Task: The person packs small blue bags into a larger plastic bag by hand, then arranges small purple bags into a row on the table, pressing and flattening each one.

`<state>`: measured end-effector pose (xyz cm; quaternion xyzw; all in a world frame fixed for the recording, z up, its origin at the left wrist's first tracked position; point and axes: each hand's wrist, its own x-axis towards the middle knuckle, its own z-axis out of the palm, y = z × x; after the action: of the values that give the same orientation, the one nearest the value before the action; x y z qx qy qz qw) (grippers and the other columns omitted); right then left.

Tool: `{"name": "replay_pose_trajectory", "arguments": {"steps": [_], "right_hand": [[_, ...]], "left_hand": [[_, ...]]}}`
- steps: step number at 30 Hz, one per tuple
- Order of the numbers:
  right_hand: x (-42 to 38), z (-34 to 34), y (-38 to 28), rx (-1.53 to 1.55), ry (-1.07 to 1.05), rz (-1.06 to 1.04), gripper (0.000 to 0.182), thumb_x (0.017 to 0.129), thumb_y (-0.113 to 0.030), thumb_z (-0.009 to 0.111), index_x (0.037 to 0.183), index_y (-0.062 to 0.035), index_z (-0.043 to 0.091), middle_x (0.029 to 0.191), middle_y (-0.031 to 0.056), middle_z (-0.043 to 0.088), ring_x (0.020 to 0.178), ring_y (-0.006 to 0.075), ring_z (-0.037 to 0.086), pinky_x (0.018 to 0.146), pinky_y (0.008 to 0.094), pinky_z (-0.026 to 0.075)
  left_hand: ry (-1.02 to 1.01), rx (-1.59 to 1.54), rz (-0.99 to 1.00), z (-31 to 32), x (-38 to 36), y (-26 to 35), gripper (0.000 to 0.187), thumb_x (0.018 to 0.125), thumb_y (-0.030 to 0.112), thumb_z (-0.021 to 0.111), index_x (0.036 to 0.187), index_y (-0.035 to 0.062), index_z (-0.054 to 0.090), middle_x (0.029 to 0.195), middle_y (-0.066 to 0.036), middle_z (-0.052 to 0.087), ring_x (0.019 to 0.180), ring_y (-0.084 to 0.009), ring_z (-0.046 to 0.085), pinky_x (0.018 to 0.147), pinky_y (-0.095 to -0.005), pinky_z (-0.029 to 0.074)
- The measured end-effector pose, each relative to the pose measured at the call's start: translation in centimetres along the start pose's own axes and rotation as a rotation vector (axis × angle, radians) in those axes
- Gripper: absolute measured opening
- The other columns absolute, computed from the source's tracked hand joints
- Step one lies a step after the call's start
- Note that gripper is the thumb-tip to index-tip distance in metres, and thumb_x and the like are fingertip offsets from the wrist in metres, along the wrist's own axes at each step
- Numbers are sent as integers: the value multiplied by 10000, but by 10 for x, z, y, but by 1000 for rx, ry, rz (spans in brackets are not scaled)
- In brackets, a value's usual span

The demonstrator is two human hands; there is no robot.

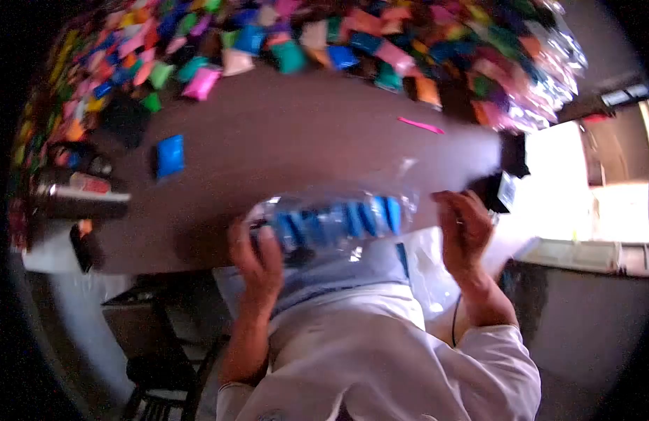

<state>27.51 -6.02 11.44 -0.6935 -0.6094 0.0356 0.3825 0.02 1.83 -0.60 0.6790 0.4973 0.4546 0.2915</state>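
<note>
A clear plastic bag point(338, 223) with several blue packets in a row lies across the table's near edge, in front of my body. My left hand point(257, 256) grips the bag's left end between thumb and fingers. To the right of the bag, my right hand point(466, 228) is raised and apart from it, its fingers bent and blurred; whether it holds anything is too blurred to tell. A single blue packet point(170, 156) lies on the brown table point(268, 140) beyond my left hand. A thin pink strip point(420, 125) rests farther back on the right.
Many small colourful packets point(289, 56) are heaped along the table's far side. A dark cylindrical container point(85, 196) lies at the left. A black and white box point(505, 193) stands by the right edge. A dark chair point(159, 372) is at lower left.
</note>
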Motion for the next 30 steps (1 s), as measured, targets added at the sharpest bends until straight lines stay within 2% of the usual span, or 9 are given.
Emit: {"name": "replay_pose_trajectory", "arguments": {"steps": [5,9,13,18,25,27,28,29,30], "right_hand": [[61,13,-53,-12,2,-186,116,820,-14,637,929,-28,675,773,107,630,653,202,616,600,307,480],[136,77,-111,56,-347,-749,149,810,-48,619,944,-17,677,827,162,649,750,327,642,682,374,519],[177,172,-152,-109,-690,-762,191,812,-203,601,920,-62,672,872,188,652,838,374,630,738,454,517],[192,274,-162,-18,-902,-942,292,768,-249,626,1025,-111,645,1023,157,648,967,330,626,802,468,498],[179,327,-148,-150,-819,-943,346,736,-239,634,1056,-107,628,1091,153,630,1038,313,609,842,458,493],[194,320,-135,-380,-616,-1151,414,721,-219,642,1120,-117,597,986,138,672,870,326,644,772,474,526],[204,286,-143,-204,-900,-855,390,739,-260,624,1081,-74,600,940,141,669,855,328,648,773,472,525],[208,250,-153,-330,-791,-827,400,763,-297,600,1074,-44,592,905,170,664,831,339,655,759,473,531],[212,232,-133,-56,-608,-797,369,788,-298,569,1022,-15,607,870,207,656,808,353,662,732,477,538]], "left_hand": [[58,-45,-6,5,-4,-14,269,898,215,564,1084,22,588,1011,-176,583,946,-335,548,840,-439,422],[87,-4,111,2,2,-7,249,878,203,587,1069,42,583,1010,-158,587,941,-335,549,843,-431,422],[53,-225,-81,14,-7,-16,250,867,190,602,1070,47,573,1014,-149,589,950,-318,554,836,-400,428],[78,-21,100,1,5,2,242,865,190,594,1036,20,577,993,-166,601,938,-352,561,840,-424,429],[46,-9,73,1,3,1,255,868,209,593,1032,15,588,996,-164,617,933,-346,572,863,-437,429],[74,2,31,4,-4,-3,240,868,197,600,1029,19,591,990,-163,620,932,-343,575,851,-437,438],[140,7,155,4,0,-3,225,858,163,616,1036,28,593,954,-152,613,881,-336,569,800,-424,448],[100,93,174,8,-6,-14,228,857,167,617,1037,30,595,905,-146,598,825,-336,548,751,-413,444],[37,-81,-59,11,-9,-16,239,886,201,585,1047,24,590,881,-144,582,797,-323,532,727,-406,432]]}}
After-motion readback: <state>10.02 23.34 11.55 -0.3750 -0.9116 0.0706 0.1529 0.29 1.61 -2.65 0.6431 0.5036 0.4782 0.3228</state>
